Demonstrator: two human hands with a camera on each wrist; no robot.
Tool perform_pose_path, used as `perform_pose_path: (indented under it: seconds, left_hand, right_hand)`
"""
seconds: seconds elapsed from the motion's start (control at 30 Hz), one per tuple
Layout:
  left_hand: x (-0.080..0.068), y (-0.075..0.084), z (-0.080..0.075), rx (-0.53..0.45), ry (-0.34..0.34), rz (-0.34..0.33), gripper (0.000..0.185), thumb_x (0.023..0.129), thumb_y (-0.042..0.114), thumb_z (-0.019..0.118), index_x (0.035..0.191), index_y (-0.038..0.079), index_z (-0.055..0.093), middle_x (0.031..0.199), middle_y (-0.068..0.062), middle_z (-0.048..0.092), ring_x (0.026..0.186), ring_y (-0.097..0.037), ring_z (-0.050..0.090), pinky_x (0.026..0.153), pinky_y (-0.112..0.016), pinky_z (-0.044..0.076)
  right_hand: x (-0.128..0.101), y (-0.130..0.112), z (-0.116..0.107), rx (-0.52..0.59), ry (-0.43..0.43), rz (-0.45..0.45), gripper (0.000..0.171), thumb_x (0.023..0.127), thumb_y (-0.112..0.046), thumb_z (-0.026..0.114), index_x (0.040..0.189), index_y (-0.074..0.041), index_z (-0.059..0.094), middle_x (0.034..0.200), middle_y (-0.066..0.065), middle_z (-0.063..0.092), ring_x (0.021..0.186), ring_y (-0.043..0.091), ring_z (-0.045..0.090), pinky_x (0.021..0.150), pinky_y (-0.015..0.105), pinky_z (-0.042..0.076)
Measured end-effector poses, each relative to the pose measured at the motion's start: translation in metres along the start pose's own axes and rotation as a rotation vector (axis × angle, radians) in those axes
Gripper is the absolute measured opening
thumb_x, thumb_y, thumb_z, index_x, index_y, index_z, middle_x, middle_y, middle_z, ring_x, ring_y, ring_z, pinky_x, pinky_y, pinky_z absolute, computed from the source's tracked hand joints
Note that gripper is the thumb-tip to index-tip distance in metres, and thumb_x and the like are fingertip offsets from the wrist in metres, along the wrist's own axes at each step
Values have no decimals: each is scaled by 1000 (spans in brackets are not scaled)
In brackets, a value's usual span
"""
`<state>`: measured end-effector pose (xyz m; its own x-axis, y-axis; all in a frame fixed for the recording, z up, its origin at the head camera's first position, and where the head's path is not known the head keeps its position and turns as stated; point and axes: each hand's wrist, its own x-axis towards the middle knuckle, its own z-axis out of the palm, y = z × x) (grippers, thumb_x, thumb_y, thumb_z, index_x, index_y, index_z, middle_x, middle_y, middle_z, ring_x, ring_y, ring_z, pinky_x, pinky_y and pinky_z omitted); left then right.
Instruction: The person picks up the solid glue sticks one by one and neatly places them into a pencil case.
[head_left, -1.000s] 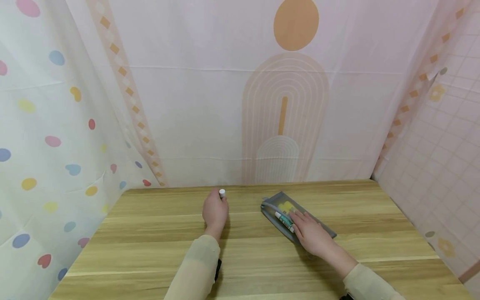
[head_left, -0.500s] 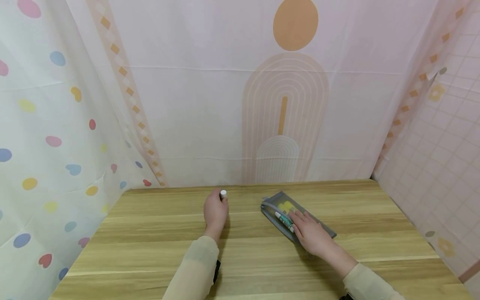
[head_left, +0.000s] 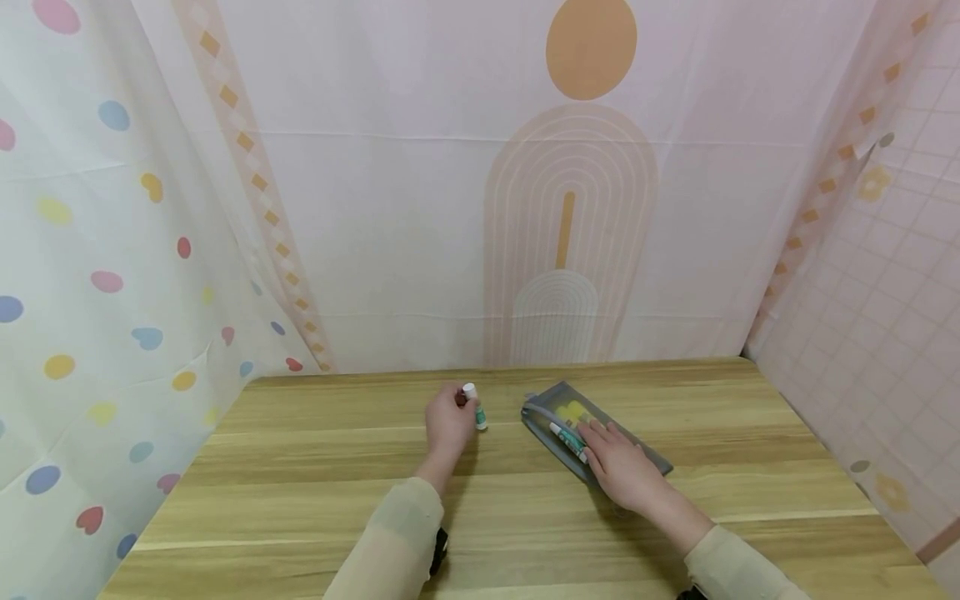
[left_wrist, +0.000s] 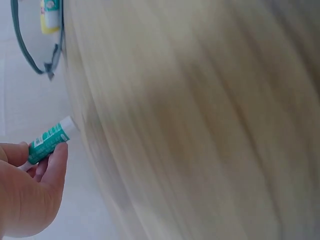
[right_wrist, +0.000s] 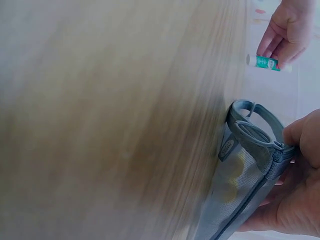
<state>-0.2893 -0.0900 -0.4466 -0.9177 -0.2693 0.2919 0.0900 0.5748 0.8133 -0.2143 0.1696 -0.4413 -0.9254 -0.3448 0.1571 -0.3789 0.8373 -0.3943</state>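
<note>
My left hand (head_left: 448, 422) pinches a small green-and-white glue stick (head_left: 475, 406) just above the wooden table (head_left: 300, 492), left of a grey mesh pencil pouch (head_left: 558, 410). The stick (left_wrist: 50, 140) pokes out past my fingers (left_wrist: 55, 160) in the left wrist view; it shows as glue stick (right_wrist: 264, 62) in the right wrist view. My right hand (head_left: 621, 465) lies on the pouch's near half, its fingers (right_wrist: 300, 135) gripping the pouch (right_wrist: 240, 185) by its zipper edge. A white-and-green tube (head_left: 568, 441) and something yellow (head_left: 574, 411) lie inside the pouch.
Patterned curtains (head_left: 480, 208) close in the table at the back and on both sides. The pouch's loop strap (right_wrist: 252, 122) curls at its far end.
My left hand has moved right toward the pouch and lifted the glue stick, which now tilts and shows its green body. The right hand has stayed on the pouch.
</note>
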Motion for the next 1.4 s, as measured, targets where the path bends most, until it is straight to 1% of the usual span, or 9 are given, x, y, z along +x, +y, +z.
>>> perform_pose_path:
  seconds: [0.23,0.33,0.5,0.67,0.8,0.93,1.07,1.23,1.4]
  left_hand:
    - [-9,11,6,-56,-55,-24,12,85,4,74,91,-3,67,79,-9,63,76,-23,60,65,-35,56]
    - [-13,15,8,-163,-114,-88,12,86,1,73,93,-6,66,79,-9,61,73,-20,59,62,-33,60]
    - [-18,22,11,-398,-210,-243,14,89,-3,69,99,-11,64,83,-11,59,70,-21,65,67,-37,62]
    - [-24,25,14,-529,-253,-311,15,89,-4,67,101,-12,62,85,-13,60,70,-23,68,68,-39,62]
    - [-30,27,18,-616,-294,-368,16,91,-4,66,102,-13,59,88,-15,60,70,-19,67,69,-38,62]
    - [-36,30,23,-660,-321,-418,17,91,-4,66,104,-12,59,88,-15,61,70,-18,65,69,-35,62]
    - [-43,35,30,-680,-328,-445,18,91,-2,67,105,-11,58,87,-13,60,69,-17,64,67,-35,62]
    - [-50,41,39,-683,-321,-469,17,91,-3,67,103,-11,57,86,-14,59,69,-18,62,68,-36,62]
    - [-53,43,48,-673,-312,-473,16,91,-3,68,100,-10,57,84,-14,60,66,-17,62,64,-34,62]
  right_hand:
    - [0,1,1,4,-4,6,40,103,-13,51,141,0,51,142,27,48,131,54,39,92,80,35]
    - [1,0,1,1,2,3,40,103,-13,51,141,0,52,142,27,48,131,54,39,91,80,36]
    - [1,-1,1,6,11,-4,40,103,-12,51,141,0,52,142,27,48,131,53,39,92,79,35]
    - [1,-2,1,12,20,-14,39,103,-12,51,141,0,52,141,28,49,130,54,40,93,78,36]
    - [0,-2,1,14,31,-32,39,103,-11,51,140,3,52,140,29,49,130,53,41,99,72,37]
    - [0,-1,2,18,41,-43,39,103,-9,51,139,5,52,139,30,50,131,50,41,105,64,36]
    - [1,-1,2,15,48,-45,38,102,-9,52,138,5,52,137,30,51,130,50,43,105,64,38]
    - [2,0,2,13,50,-44,38,102,-9,52,138,5,52,137,30,52,129,50,44,106,62,38]
    - [2,2,3,11,50,-46,39,102,-9,52,139,5,52,137,30,51,130,49,43,108,61,36]
